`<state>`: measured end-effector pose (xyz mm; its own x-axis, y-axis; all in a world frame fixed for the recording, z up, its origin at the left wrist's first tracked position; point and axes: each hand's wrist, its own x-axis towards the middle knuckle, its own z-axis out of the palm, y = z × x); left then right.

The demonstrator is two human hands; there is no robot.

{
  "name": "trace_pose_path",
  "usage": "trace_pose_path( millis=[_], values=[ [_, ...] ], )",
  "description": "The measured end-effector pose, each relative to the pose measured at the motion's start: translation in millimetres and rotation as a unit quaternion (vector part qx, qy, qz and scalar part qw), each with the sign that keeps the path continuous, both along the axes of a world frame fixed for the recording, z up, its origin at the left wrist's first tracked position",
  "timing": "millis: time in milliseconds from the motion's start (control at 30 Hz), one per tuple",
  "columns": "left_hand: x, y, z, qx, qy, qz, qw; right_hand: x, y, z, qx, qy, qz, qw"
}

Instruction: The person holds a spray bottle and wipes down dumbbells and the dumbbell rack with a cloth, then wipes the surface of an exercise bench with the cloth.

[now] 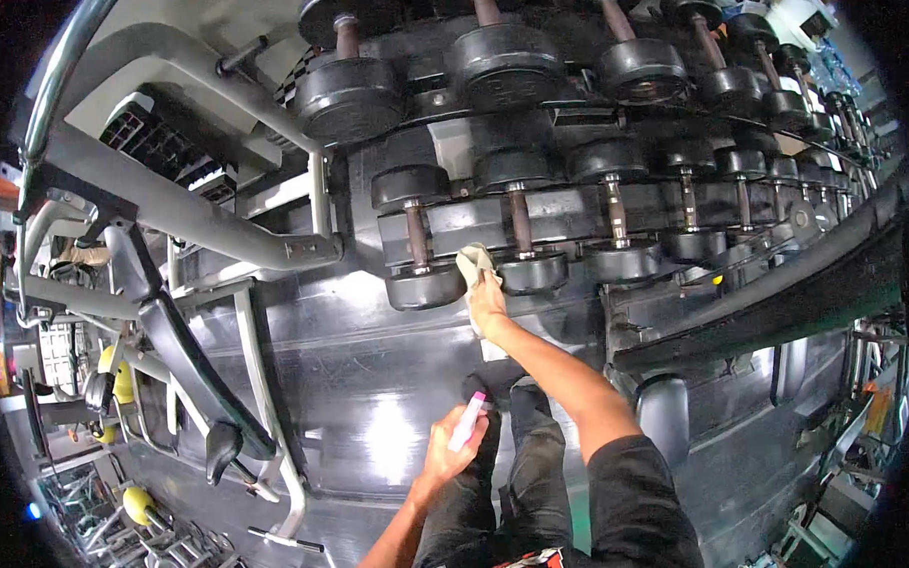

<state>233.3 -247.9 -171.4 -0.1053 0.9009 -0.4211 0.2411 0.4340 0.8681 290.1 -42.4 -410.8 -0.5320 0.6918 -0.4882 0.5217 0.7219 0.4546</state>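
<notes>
My right hand (pixel 488 305) reaches forward and grips a pale cloth (pixel 474 263). The cloth lies between the front ends of two black dumbbells on the lower rack row, a left one (pixel 422 286) and a right one (pixel 534 272); it appears to touch at least one of them. Close to my body, my left hand (pixel 446 447) is wrapped round a small white bottle (pixel 467 424) with a pink top. The bottle tilts up and to the right. My fingers hide part of the cloth.
More dumbbells (pixel 507 62) fill the upper row. A padded bench (pixel 176 344) and grey machine frame (pixel 191 193) stand at left. A dark padded beam (pixel 766 308) juts in at right, above a black seat pad (pixel 663 417). Shiny dark floor (pixel 348 388) lies below.
</notes>
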Motion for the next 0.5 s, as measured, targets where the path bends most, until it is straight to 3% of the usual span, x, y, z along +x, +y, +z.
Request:
trace_pose_path(
  millis=[33,100,133,200,233,267,367,400,467,500],
  values=[
    [-1,1,2,-0.010,0.010,-0.006,1.000,-8,7,-11,0.126,-0.071,-0.023,0.989],
    [-4,2,-1,-0.021,0.018,-0.010,1.000,-18,20,-33,0.369,-0.209,-0.069,0.903],
    [-6,-1,-6,-0.021,0.017,-0.005,1.000,-18,22,-12,0.368,-0.210,-0.067,0.903],
    [-5,-4,-6,-0.024,0.008,-0.001,1.000,-10,23,59,0.108,-0.140,-0.083,0.981],
    [-5,-4,-5,-0.016,0.023,-0.008,1.000,-15,30,-1,0.206,-0.224,-0.033,0.952],
    [-7,-3,-3,-0.009,0.040,-0.015,0.999,-7,28,1,0.206,-0.226,-0.035,0.951],
    [-6,0,-2,-0.017,0.030,-0.021,0.999,31,12,27,0.034,0.065,0.050,0.996],
    [-5,1,-1,-0.022,0.019,-0.018,0.999,45,11,52,0.035,0.064,0.047,0.996],
    [-2,4,-2,0.011,0.030,-0.032,0.999,72,6,115,-0.131,0.244,0.005,0.961],
    [0,5,-3,0.043,0.042,-0.041,0.997,89,-1,118,-0.115,0.387,-0.016,0.915]
  ],
)
